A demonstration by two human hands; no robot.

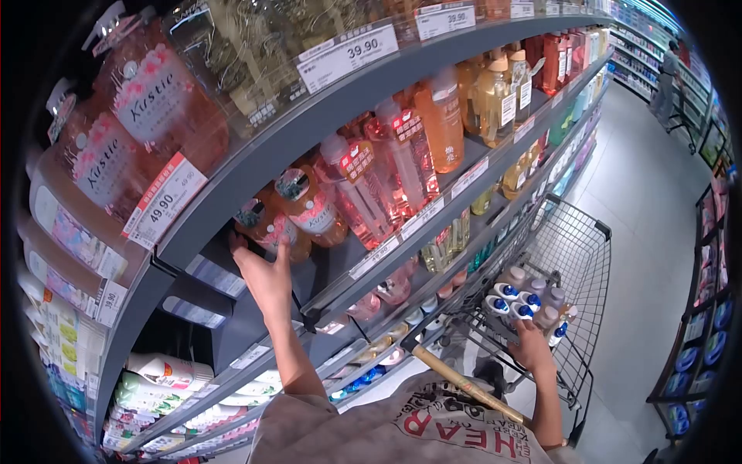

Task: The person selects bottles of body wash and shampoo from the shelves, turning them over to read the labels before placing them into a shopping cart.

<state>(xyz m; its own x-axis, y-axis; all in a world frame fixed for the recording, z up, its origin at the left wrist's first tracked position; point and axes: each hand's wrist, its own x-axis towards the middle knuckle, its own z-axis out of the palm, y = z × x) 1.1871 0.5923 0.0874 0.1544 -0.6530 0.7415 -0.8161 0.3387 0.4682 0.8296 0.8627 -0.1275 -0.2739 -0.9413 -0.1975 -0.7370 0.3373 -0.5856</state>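
My left hand point(264, 280) is raised to a shelf, with thumb and fingers on either side of an orange-pink Kustie bottle point(277, 230) with a floral label. A matching bottle point(315, 209) stands just to its right, beside clear pink bottles point(352, 185) with red tags. Low on the right, my right hand point(533, 348) is over the shopping cart point(576, 224), its fingers apart and their tips against a cluster of bottles. White bottles with blue caps point(524, 311) and some with greyish caps point(553, 297) make up that cluster.
Stocked shelves curve along my left, with a price label point(348, 56) on the upper edge. The cart's tan handle point(468, 383) crosses in front of me. A tiled aisle point(634, 232) runs ahead, where a person point(666, 83) stands with another cart. Display racks point(692, 348) line the right.
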